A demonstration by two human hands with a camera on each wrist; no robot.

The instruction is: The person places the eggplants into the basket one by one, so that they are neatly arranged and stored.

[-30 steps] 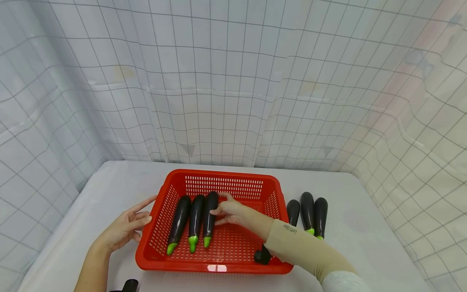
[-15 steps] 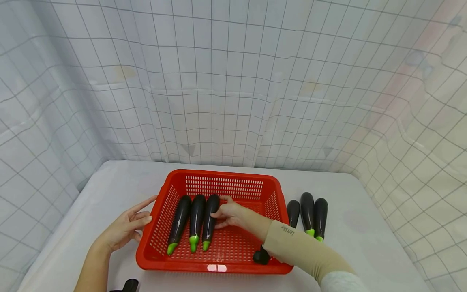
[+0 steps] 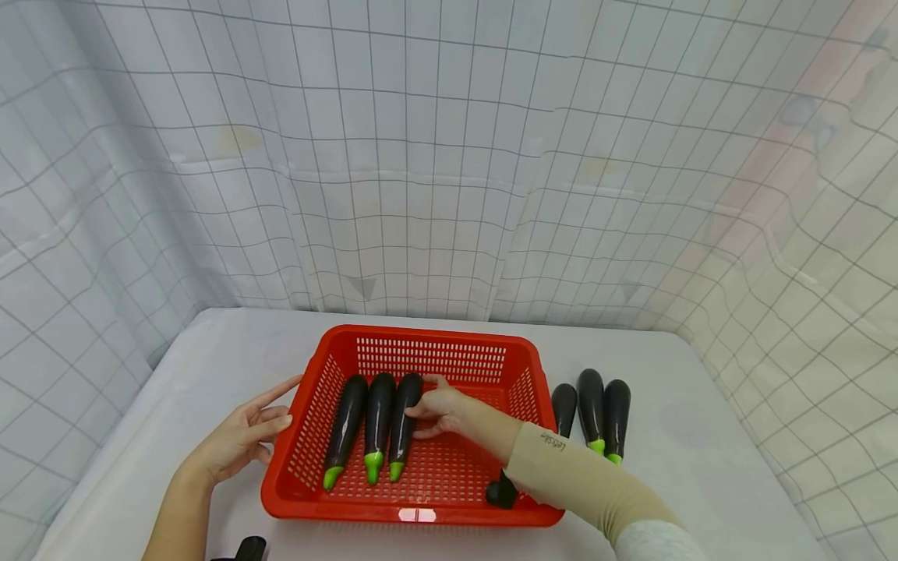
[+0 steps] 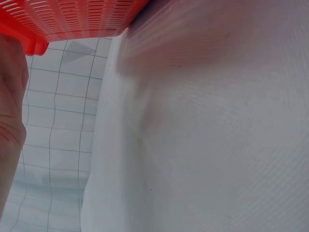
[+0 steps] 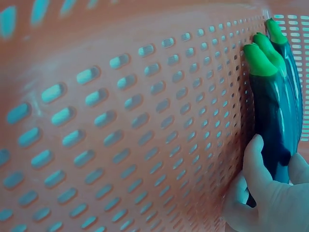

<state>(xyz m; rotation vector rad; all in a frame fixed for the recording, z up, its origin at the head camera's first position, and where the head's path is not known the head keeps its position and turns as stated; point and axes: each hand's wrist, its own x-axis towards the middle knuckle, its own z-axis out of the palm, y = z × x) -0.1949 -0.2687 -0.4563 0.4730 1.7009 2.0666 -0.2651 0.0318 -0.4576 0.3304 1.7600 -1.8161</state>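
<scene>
- We see the right hand (image 3: pixel 438 407) gripping the held eggplant (image 3: pixel 402 428) by its upper body, thumb on one side, fingers on the other; right wrist view agrees.
- Held eggplant is inside the red basket (image 3: pixel 337 510), rightmost of three, green end toward the person. We can't tell if its underside touches the basket floor.
- We see the left hand (image 3: pixel 242 436) at the basket's left side, index finger stretched out to the rim, thumb tip by it too; touching only, no clasp that we can make out. Lower fingers partly hidden.
- Middle eggplant (image 3: pixel 379 417) lies just beside the held one; left eggplant (image 3: pixel 346 425) is next along, near the left wall. Neither is touched by a hand.
- We count three outside eggplants (image 3: pixel 592 405) on the white tabletop (image 3: pixel 708 444), right of the basket, one partly hidden.
</scene>
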